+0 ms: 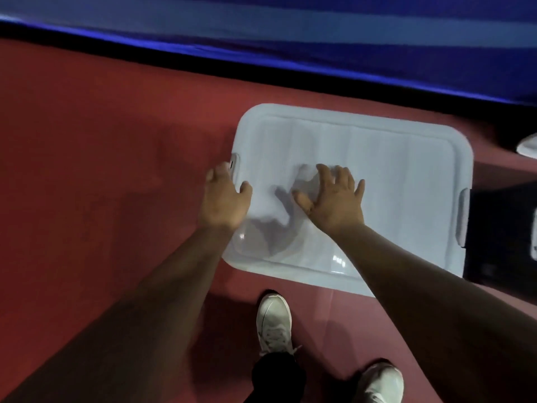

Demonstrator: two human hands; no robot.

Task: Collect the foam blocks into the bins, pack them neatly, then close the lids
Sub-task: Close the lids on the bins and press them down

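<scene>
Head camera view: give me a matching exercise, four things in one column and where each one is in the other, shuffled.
1 left hand
2 right hand
3 lid
4 white shoe

A flat on the lid's middle, fingers spread
B on the red floor, below the lid
C at the lid's left edge
D pale, under both hands

Pairs: 1-C, 2-A, 3-D, 4-B

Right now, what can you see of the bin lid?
The bin lid is a pale, glossy plastic rectangle with rounded corners, a raised rim and faint ribs. It lies flat over the red floor, with a latch at each short end. The right hand presses flat on its middle, fingers spread. The left hand touches its left edge, grip unclear.
</scene>
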